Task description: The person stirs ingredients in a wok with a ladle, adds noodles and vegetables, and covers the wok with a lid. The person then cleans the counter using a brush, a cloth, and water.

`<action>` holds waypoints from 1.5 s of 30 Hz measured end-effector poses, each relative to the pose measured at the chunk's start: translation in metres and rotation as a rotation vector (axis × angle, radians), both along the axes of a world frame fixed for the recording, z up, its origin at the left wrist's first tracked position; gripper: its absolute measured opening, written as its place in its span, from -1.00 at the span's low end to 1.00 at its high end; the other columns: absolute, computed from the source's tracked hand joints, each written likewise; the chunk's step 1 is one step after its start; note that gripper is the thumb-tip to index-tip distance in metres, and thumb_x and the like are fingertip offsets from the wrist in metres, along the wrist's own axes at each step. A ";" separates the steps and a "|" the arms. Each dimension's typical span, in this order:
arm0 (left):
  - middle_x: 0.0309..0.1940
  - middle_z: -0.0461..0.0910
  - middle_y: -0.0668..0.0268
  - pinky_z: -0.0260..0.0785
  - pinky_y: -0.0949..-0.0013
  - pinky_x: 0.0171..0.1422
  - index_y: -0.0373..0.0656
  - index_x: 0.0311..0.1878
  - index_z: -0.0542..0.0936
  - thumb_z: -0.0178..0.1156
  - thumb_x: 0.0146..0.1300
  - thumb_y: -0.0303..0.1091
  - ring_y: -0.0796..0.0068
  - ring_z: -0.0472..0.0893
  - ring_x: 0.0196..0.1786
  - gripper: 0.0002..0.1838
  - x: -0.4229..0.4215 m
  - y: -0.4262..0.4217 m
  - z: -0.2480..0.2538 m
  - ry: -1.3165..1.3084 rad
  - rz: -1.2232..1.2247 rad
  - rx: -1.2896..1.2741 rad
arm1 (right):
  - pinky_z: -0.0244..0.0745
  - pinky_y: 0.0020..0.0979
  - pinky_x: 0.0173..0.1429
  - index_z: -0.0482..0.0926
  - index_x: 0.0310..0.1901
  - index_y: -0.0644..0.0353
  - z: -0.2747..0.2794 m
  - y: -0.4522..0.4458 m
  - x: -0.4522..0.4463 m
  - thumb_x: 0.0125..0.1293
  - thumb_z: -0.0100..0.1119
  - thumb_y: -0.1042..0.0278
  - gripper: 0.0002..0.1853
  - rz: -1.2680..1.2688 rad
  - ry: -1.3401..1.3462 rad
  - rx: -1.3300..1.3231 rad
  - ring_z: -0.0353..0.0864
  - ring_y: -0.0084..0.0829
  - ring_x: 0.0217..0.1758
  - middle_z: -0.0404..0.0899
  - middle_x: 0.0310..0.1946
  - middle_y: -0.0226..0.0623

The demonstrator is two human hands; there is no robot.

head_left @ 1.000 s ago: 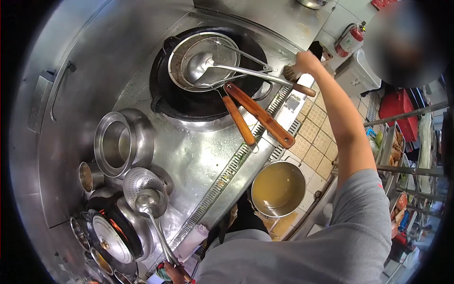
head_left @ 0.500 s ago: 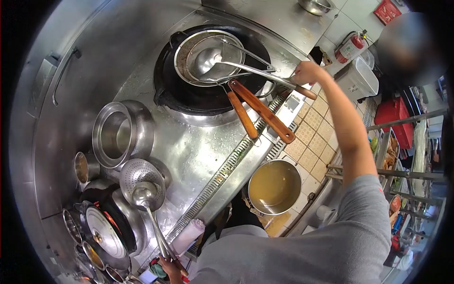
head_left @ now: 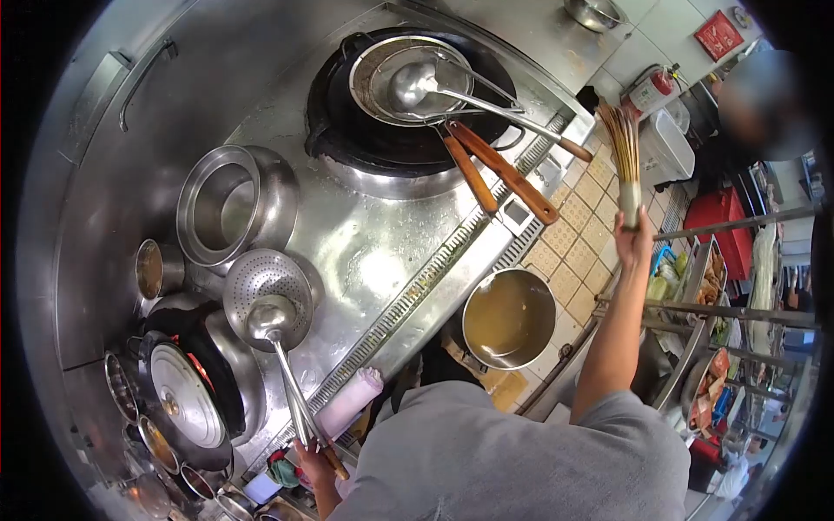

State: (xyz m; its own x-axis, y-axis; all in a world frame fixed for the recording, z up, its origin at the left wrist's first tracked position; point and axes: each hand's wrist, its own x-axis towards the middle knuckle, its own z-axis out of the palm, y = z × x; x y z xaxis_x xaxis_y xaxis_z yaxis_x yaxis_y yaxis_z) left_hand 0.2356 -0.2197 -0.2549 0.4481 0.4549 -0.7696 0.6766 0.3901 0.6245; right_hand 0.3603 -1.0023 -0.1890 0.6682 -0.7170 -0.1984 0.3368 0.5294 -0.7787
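Head view: seemingly at a tool-handling step, holding the bristled brush (head_left: pixel 626 165) at two o'clock, clamped in the right hand (head_left: pixel 634 243), and apparently gripping skimmer (head_left: pixel 268 276) and ladle (head_left: pixel 271 318) handles at seven with the left hand (head_left: pixel 317 467), well apart, probably calling for firm grasps.

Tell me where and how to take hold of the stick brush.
The brush looks best gripped by its pale base, from the wearer's side, where the right hand has it: that narrow end points back toward the wearer, while the sticks fan out away.
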 end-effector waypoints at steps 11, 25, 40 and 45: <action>0.08 0.35 0.09 0.36 0.19 -0.16 -0.13 0.26 0.19 -0.23 0.28 0.29 0.24 0.46 -0.17 -0.28 0.008 0.010 -0.004 0.015 -0.068 -0.282 | 0.47 -0.47 -0.35 0.15 0.24 -0.06 -0.087 0.086 -0.044 0.20 0.12 0.41 -0.42 -0.175 -0.043 0.086 0.47 -0.32 -0.31 0.41 -0.05 -0.04; -0.09 0.46 0.20 0.36 0.23 -0.33 -0.01 0.14 0.31 -0.14 0.29 0.23 0.22 0.51 -0.31 -0.43 0.008 -0.011 0.013 -0.099 -0.095 -0.059 | 0.53 -0.19 -0.16 0.51 0.00 0.17 -0.066 0.028 0.194 0.08 0.18 0.15 -0.55 0.088 1.079 -1.504 0.62 -0.08 -0.18 0.59 -0.25 0.08; -0.24 0.52 0.23 0.37 0.33 -0.38 -0.12 0.05 0.36 -0.13 0.33 0.14 0.33 0.52 -0.38 -0.49 -0.001 -0.001 -0.011 -0.240 -0.070 -0.201 | 0.48 -0.50 -0.51 0.60 -0.09 0.14 0.084 0.055 0.175 0.01 0.26 0.09 -0.57 1.235 1.077 -1.134 0.56 -0.57 -0.61 0.57 -0.57 -0.38; -0.27 0.52 0.25 0.38 0.33 -0.38 -0.12 0.06 0.38 -0.13 0.34 0.11 0.34 0.53 -0.39 -0.51 0.001 -0.007 -0.002 -0.236 -0.061 -0.199 | 0.58 -0.31 -0.31 0.58 -0.07 0.23 0.051 0.064 0.179 0.02 0.30 0.12 -0.53 0.685 1.201 -1.516 0.67 -0.25 -0.41 0.65 -0.36 -0.11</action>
State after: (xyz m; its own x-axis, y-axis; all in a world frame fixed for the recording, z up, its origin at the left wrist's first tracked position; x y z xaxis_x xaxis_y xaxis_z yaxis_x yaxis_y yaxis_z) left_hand 0.2363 -0.2268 -0.2567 0.6471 0.2724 -0.7121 0.5475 0.4840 0.6826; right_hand 0.5396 -0.9386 -0.1377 0.8587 -0.4395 -0.2638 -0.5019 -0.8254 -0.2586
